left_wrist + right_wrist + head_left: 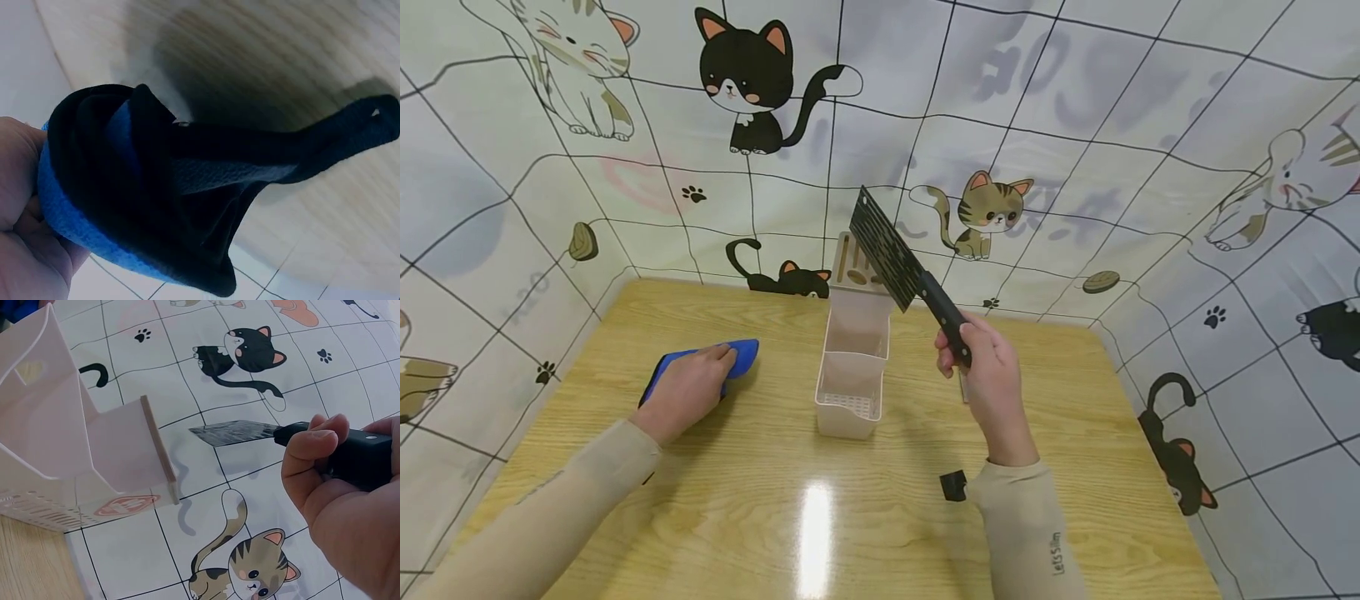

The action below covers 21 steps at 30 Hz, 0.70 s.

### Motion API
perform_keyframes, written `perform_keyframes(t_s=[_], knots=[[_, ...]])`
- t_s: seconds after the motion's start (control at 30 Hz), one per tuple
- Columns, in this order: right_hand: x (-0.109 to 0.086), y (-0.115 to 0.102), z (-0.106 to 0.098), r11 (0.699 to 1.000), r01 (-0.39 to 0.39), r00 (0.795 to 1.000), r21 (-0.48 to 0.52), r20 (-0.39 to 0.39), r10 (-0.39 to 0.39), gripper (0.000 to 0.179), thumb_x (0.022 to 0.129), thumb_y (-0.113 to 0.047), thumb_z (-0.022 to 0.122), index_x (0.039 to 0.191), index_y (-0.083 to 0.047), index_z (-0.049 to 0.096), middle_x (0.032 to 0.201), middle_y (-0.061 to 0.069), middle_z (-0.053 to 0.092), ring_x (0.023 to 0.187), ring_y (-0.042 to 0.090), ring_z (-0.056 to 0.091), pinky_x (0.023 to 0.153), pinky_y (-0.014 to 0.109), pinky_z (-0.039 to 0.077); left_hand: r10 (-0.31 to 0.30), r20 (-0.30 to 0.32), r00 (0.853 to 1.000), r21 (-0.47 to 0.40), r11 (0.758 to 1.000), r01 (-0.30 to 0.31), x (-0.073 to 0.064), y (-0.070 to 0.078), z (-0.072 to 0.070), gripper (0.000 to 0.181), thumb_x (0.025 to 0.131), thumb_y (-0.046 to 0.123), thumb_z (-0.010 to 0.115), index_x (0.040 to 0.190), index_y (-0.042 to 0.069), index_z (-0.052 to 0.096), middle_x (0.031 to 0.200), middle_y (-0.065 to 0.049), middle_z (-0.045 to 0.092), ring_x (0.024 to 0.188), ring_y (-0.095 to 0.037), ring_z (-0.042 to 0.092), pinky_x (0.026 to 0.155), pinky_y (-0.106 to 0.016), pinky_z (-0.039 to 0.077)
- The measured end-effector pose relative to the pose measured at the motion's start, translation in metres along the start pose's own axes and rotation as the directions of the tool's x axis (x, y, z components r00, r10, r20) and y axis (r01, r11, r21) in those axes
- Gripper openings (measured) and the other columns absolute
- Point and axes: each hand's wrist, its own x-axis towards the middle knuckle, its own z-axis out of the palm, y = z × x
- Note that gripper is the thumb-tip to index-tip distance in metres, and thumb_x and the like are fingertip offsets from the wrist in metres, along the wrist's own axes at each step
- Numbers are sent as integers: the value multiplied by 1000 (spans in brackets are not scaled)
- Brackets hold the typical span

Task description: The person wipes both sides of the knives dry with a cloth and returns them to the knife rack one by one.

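Note:
In the head view my right hand (992, 358) grips the black handle of a cleaver (887, 250), raised with its broad dark blade pointing up and left. The blade overlaps the back of a pale utensil holder (853, 375) in this view. From the right wrist, the cleaver's blade (234, 433) shows clear of the holder (119, 447), and fingers curl round the handle. My left hand (688, 387) holds a blue and black cloth (743, 357) low over the table's left side. The cloth (94, 225) hangs in folds from the fingers in the left wrist view.
The utensil holder stands mid-table, with stepped compartments and a beige slotted panel (844, 265) at its back. A small black square (953, 486) lies near the right sleeve. Cat-print sheeting (880, 108) surrounds the wooden table (737, 517) at the back and sides.

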Motion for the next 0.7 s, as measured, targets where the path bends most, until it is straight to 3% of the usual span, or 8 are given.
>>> perform_keyframes(t_s=[0.17,0.3,0.47,0.7], knots=[[0,-3,-2,1000,-4,1000,-16,-1,4,43,107,-11,31,132,12,58,83,10,60,63,15,52,55,23,47,-27,22,999,-21,999,28,-2,-3,7,23,84,-15,68,106,-11,69,103,-25,70,95,-40,71,75,-49,63],[1,-5,-4,999,-21,1000,-31,0,21,44,108,-12,31,136,11,56,85,12,59,64,15,52,56,24,47,-52,36,998,-20,998,53,-2,-7,10,24,87,-14,66,110,-12,70,109,-28,70,99,-42,71,77,-51,63],[3,-9,-7,999,-29,1000,-44,2,29,43,108,-13,31,135,11,55,85,13,58,64,15,51,56,23,47,-79,50,996,-42,996,81,1,-11,12,20,87,-14,64,107,-12,69,104,-28,70,90,-42,72,68,-50,63],[7,-16,-11,997,-52,998,-49,-21,51,43,109,-14,31,139,8,53,84,12,58,63,15,51,56,23,48,-160,172,972,-116,977,181,10,-13,8,30,90,-10,61,120,-11,66,110,-29,70,93,-44,71,72,-54,62]])
